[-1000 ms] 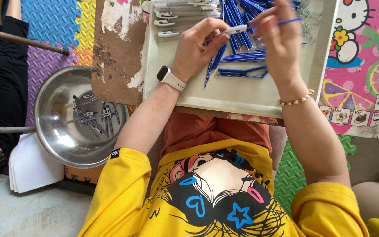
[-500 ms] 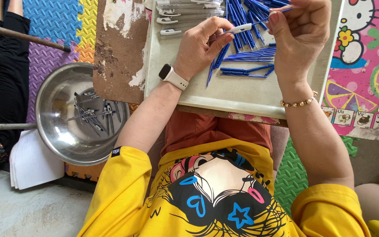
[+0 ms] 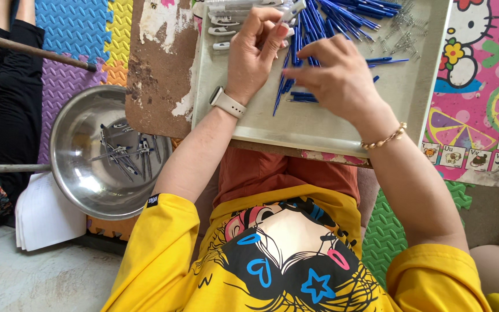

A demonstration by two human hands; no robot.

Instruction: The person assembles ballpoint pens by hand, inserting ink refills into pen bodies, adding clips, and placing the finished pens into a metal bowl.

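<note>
Since a second ago the right hand (image 3: 342, 78) has dropped from in front of the face onto the heap of blue pen refills (image 3: 319, 23), palm down with its fingers curled among them; whether it has pinched one up I cannot tell, since the knuckles hide the tips. Meanwhile the left hand (image 3: 255, 55) has kept its place, thumb and fingers closed round a pale plastic pen barrel (image 3: 291, 10) held tip-up near the tray's top edge, probably so a refill can slide straight in. Both hands work over a shallow cream tray (image 3: 319, 124) balanced on the lap, which keeps the thin, smooth refills and the row of white pen parts (image 3: 223, 29) from rolling off. To the left, a shiny steel bowl (image 3: 76, 179) on the foam mat holds a tangle of greyish finished pieces.
</note>
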